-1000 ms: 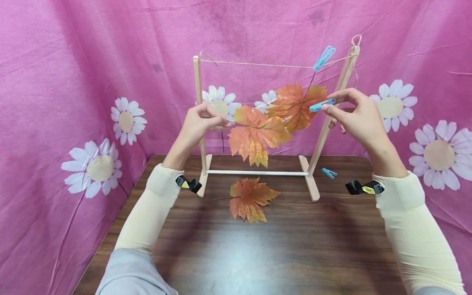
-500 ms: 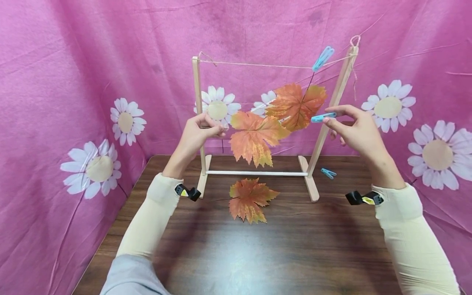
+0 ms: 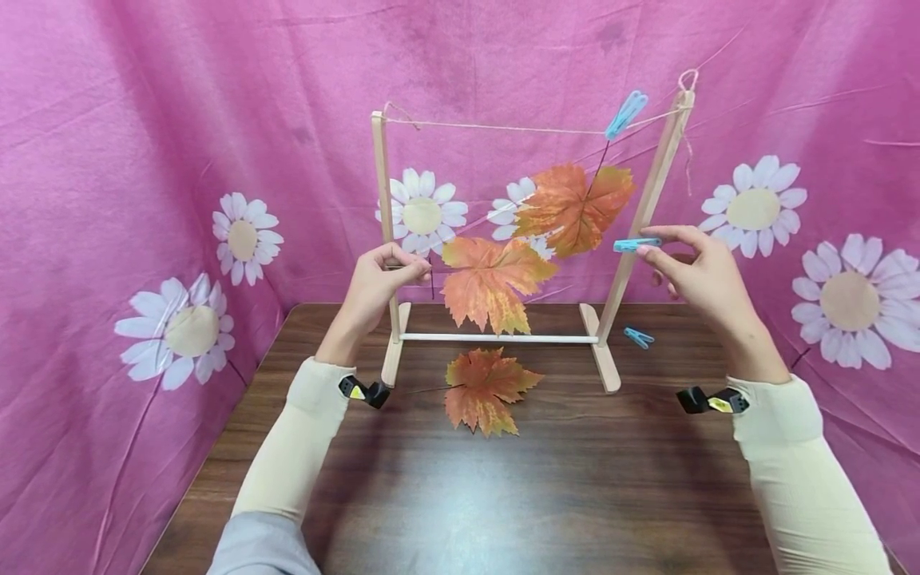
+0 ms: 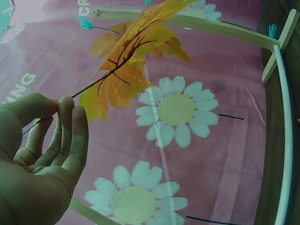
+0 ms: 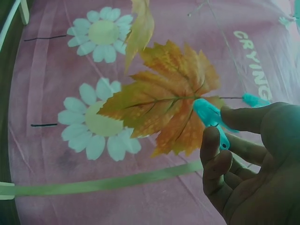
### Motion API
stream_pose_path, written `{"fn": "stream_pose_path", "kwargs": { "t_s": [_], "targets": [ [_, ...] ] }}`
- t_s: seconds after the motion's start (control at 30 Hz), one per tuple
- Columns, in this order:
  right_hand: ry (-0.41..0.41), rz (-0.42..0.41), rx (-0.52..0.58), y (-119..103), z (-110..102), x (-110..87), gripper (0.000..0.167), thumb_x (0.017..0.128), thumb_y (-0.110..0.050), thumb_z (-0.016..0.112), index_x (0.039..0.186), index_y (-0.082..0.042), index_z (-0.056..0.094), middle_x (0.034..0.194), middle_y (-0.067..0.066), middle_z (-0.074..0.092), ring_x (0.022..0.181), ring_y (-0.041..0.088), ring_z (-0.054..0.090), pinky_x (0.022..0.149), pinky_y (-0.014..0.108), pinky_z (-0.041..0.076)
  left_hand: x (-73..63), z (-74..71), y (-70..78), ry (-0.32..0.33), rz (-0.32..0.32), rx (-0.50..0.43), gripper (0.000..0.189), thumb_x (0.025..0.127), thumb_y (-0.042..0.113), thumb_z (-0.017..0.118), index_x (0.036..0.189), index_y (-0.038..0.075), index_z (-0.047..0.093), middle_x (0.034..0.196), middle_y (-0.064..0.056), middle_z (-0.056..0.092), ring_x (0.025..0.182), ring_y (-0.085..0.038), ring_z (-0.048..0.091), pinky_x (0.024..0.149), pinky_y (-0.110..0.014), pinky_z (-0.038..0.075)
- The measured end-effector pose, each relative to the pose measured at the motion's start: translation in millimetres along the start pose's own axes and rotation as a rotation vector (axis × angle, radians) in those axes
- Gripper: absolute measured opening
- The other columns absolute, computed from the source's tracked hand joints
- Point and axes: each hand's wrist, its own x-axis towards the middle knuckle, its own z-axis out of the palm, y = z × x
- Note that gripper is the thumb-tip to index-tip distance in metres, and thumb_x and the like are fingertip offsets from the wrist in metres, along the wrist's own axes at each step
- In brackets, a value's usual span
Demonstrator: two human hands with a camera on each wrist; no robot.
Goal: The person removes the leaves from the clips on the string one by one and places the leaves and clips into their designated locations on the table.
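My left hand (image 3: 379, 286) pinches the thin dark stem of an orange-yellow maple leaf (image 3: 496, 279), held up in front of the wooden frame. In the left wrist view the stem (image 4: 89, 86) runs out between thumb and fingertips. My right hand (image 3: 707, 271) pinches a blue clothespin (image 3: 636, 244) between thumb and index finger, near the frame's right post (image 3: 654, 184). Another leaf (image 3: 577, 209) hangs by its stem from a second blue clothespin (image 3: 627, 115) on the string (image 3: 503, 127). A third leaf (image 3: 489, 391) lies flat on the table.
The string spans the wooden frame's left post (image 3: 383, 176) and right post. A white rod (image 3: 496, 339) joins their feet. One more blue clothespin (image 3: 638, 338) lies on the dark wooden table (image 3: 575, 495), right of the frame. A pink flowered cloth (image 3: 323, 64) hangs behind.
Both hands have come down a little, the left with its leaf and the right with its clothespin. The hanging leaf and the things on the table have stayed put.
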Motion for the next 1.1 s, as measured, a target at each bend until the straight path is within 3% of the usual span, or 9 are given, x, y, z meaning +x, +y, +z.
{"fn": "stream_pose_path", "kwargs": {
  "t_s": [0.1, 0.47, 0.7, 0.93, 1.1],
  "targets": [
    [-0.002, -0.006, -0.005, 5.8, 0.3, -1.2, 0.040, 0.105, -0.028, 0.070, 0.138, -0.006, 0.066, 0.066, -0.015, 0.066, 0.050, 0.003, 0.056, 0.044, 0.022, 0.046, -2.3, -1.8, -7.6, 0.002, 0.003, -0.015, 0.021, 0.097, 0.000, 0.073, 0.083, 0.014, 0.068, 0.085, 0.004, 0.080, 0.081, -0.013, 0.077, 0.096, -0.031, 0.061],
    [-0.022, 0.064, -0.040, 24.1, 1.8, -5.0, 0.035, 0.103, -0.028, 0.072, 0.131, -0.008, 0.062, 0.064, -0.015, 0.064, 0.050, 0.003, 0.055, 0.045, 0.022, 0.046, -10.9, -8.6, -31.7, -0.005, -0.021, -0.115, 0.025, 0.098, -0.004, 0.069, 0.080, 0.013, 0.068, 0.090, 0.000, 0.079, 0.079, -0.010, 0.077, 0.089, -0.032, 0.065],
    [-0.023, 0.071, 0.038, 41.5, 4.4, -10.1, 0.036, 0.104, -0.025, 0.071, 0.135, -0.008, 0.065, 0.065, -0.010, 0.065, 0.053, 0.002, 0.057, 0.047, 0.020, 0.049, -16.9, -9.2, -48.1, 0.003, -0.043, -0.165, 0.025, 0.098, -0.005, 0.069, 0.079, 0.011, 0.067, 0.092, -0.003, 0.077, 0.078, -0.013, 0.077, 0.086, -0.030, 0.065],
    [-0.035, 0.096, 0.049, 54.2, 6.7, -13.1, 0.028, 0.102, -0.025, 0.073, 0.128, -0.016, 0.066, 0.069, -0.018, 0.068, 0.054, 0.001, 0.061, 0.047, 0.020, 0.050, -24.8, -13.3, -64.8, 0.026, -0.068, -0.149, 0.022, 0.100, 0.000, 0.069, 0.083, 0.012, 0.066, 0.097, -0.004, 0.079, 0.083, -0.017, 0.078, 0.095, -0.033, 0.063],
    [-0.038, 0.098, 0.034, 65.2, 10.0, -13.6, 0.026, 0.102, -0.023, 0.073, 0.126, -0.016, 0.066, 0.068, -0.023, 0.068, 0.053, 0.001, 0.063, 0.044, 0.022, 0.049, -29.8, -12.2, -73.1, 0.049, -0.073, -0.166, 0.025, 0.099, -0.002, 0.069, 0.081, 0.014, 0.066, 0.094, 0.002, 0.079, 0.078, -0.012, 0.077, 0.088, -0.029, 0.064]
  ]
}}
